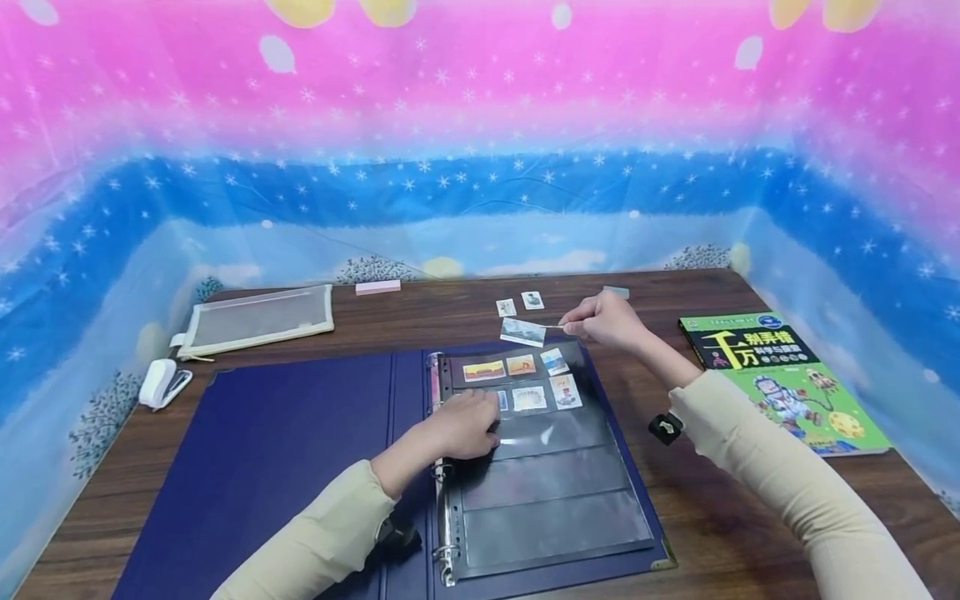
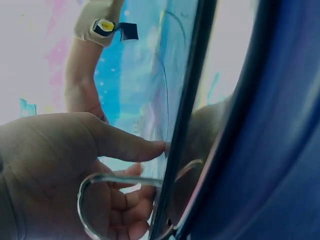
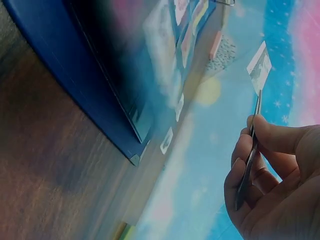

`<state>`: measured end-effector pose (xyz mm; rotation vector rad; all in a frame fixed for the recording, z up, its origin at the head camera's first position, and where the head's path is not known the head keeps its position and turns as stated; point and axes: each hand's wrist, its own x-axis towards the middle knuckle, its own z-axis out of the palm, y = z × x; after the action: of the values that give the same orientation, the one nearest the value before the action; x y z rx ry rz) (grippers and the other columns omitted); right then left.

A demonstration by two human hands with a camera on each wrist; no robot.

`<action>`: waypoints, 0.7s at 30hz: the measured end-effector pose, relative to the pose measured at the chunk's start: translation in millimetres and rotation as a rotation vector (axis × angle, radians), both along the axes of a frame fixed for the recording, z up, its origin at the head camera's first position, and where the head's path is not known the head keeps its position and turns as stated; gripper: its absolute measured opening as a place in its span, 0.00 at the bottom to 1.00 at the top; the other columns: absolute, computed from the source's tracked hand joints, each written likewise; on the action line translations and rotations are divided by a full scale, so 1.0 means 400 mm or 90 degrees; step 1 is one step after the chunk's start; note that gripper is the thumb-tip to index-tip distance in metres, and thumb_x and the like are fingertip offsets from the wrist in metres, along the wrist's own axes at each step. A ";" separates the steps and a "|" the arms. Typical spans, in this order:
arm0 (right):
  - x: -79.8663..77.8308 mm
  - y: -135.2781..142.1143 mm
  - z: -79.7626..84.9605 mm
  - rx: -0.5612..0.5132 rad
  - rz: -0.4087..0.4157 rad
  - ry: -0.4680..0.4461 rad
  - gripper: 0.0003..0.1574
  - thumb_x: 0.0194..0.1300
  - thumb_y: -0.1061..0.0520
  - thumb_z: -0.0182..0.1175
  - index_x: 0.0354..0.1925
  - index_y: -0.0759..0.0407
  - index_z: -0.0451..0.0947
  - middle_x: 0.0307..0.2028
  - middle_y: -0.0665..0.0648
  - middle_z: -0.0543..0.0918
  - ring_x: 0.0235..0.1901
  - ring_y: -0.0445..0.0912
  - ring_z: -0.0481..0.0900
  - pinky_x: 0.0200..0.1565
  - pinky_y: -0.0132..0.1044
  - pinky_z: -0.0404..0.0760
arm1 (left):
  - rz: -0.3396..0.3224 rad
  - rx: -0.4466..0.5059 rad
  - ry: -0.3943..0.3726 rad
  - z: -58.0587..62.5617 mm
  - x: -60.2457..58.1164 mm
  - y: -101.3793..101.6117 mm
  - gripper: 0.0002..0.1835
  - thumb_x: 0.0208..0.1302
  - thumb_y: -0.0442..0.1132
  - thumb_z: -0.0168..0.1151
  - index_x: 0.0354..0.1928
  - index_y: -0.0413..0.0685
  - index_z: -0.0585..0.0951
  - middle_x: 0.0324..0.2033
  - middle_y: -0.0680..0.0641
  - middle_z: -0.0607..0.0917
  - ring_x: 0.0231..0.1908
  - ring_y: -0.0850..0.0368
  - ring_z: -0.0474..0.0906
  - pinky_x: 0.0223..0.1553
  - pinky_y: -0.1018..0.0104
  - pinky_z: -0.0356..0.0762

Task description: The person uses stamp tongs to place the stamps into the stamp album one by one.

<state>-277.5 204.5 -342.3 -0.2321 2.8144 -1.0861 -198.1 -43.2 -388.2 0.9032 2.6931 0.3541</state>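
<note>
In the head view my right hand (image 1: 609, 320) pinches a pair of tweezers (image 1: 553, 327), and their tips grip a grey-green stamp (image 1: 522, 332) over the top edge of the album page. The right wrist view shows the slim tweezers (image 3: 248, 167) between thumb and fingers, with the stamp (image 3: 260, 69) at their tip. My left hand (image 1: 463, 423) is at the third row of the clear pocket page (image 1: 555, 487), fingers curled and thumb at the film's edge. That page sits in an open blue ring binder (image 1: 292, 467). Several colourful stamps (image 1: 528, 398) fill its upper two rows.
Two small stamps (image 1: 532, 300) lie beyond the binder. A mesh zip pouch (image 1: 258, 319), a white stapler-like item (image 1: 162, 384) and a pink eraser-like block (image 1: 378, 287) lie left and back. A green book (image 1: 798, 392) is on the right; a patterned cloth surrounds the table.
</note>
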 end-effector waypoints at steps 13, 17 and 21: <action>0.017 -0.024 -0.075 0.098 0.084 0.013 0.10 0.59 0.57 0.61 0.37 0.58 0.86 0.39 0.59 0.86 0.30 0.43 0.81 0.32 0.32 0.74 | -0.127 0.204 -0.154 -0.002 -0.064 -0.041 0.10 0.65 0.34 0.54 0.24 0.43 0.74 0.18 0.56 0.67 0.18 0.66 0.60 0.27 0.76 0.62; 0.028 -0.036 -0.088 0.119 0.125 0.002 0.08 0.57 0.57 0.63 0.35 0.58 0.87 0.40 0.59 0.86 0.32 0.44 0.82 0.32 0.31 0.74 | -0.149 0.233 -0.164 -0.006 -0.077 -0.044 0.11 0.65 0.33 0.53 0.24 0.40 0.76 0.19 0.56 0.67 0.20 0.66 0.60 0.29 0.75 0.62; 0.036 -0.044 -0.091 0.135 0.160 0.000 0.07 0.56 0.59 0.63 0.33 0.57 0.87 0.37 0.57 0.88 0.30 0.41 0.80 0.31 0.30 0.71 | -0.130 0.244 -0.146 -0.002 -0.083 -0.042 0.10 0.63 0.33 0.55 0.25 0.40 0.78 0.20 0.56 0.69 0.21 0.65 0.62 0.29 0.74 0.63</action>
<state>-263.3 186.7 -378.7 -0.5458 2.7752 -0.7292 -231.4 -60.1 -388.9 1.1489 2.3365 0.8895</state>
